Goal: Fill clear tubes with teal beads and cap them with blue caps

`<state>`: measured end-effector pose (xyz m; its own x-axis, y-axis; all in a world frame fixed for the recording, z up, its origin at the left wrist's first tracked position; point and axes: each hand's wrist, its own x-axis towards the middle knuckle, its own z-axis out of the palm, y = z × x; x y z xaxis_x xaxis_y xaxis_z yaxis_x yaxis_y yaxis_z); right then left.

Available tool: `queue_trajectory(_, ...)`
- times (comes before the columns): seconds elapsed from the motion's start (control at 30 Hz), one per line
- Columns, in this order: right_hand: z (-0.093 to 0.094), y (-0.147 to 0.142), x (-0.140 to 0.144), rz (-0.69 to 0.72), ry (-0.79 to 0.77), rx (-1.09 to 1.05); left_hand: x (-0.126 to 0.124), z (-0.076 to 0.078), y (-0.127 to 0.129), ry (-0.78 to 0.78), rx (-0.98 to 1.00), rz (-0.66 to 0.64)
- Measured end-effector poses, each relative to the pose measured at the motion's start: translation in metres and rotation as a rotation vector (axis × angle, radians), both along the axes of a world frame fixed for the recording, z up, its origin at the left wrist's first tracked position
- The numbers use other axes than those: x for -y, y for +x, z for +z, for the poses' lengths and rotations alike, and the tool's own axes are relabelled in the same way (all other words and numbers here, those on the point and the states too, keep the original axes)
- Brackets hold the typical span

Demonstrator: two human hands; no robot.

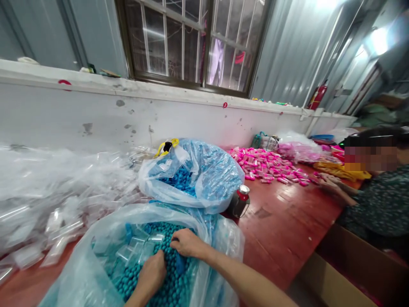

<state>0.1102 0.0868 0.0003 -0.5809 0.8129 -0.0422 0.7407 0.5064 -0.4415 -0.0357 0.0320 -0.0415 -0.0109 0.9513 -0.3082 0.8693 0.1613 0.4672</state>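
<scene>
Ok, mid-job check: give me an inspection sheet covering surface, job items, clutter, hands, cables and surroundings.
Surface: red tabletop, darker patch near its middle.
Job's things: open translucent plastic bag holding small round teal beads and clear plastic pieces.
Clutter: heaped clear plastic packaging at left; translucent bluish plastic bag behind; red-and-dark jar with silver lid; pile of pink-and-clear pieces.
Hands: left hand and right hand both at the beads; grips unclear.
Cables: nothing seen on the table.
Surroundings: barred window, red fire extinguisher, co-worker in dark patterned top.
</scene>
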Motion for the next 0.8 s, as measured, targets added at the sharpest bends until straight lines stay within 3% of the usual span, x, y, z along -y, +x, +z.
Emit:
queue_trajectory(0.1, -0.005, 0.009, -0.002, -0.008, -0.008, -0.039, -0.02, -0.002, 0.017, -0.043, 0.385, 0.126)
queue_trajectory(0.2, -0.009, 0.018, -0.005, -0.048, -0.011, -0.069, -0.028, -0.003, 0.027, -0.131, 0.656, 0.162)
queue_trajectory(0.4, -0.006, 0.028, 0.001, -0.044, -0.02, -0.043, -0.007, 0.0, 0.016, -0.232, 1.185, 0.293)
queue_trajectory(0.5, 0.004, 0.032, 0.017, 0.037, 0.053, 0.019, 0.002, 0.003, 0.004, -0.264, 1.334, 0.328)
queue_trajectory(0.67, 0.0, 0.032, 0.039, 0.405, 0.2, 0.229, 0.007, 0.005, -0.007, -0.293, 1.43, 0.337)
queue_trajectory(0.8, -0.013, 0.025, 0.036, 0.329, 0.227, 0.343, 0.008, 0.005, -0.009, -0.276, 1.422, 0.358)
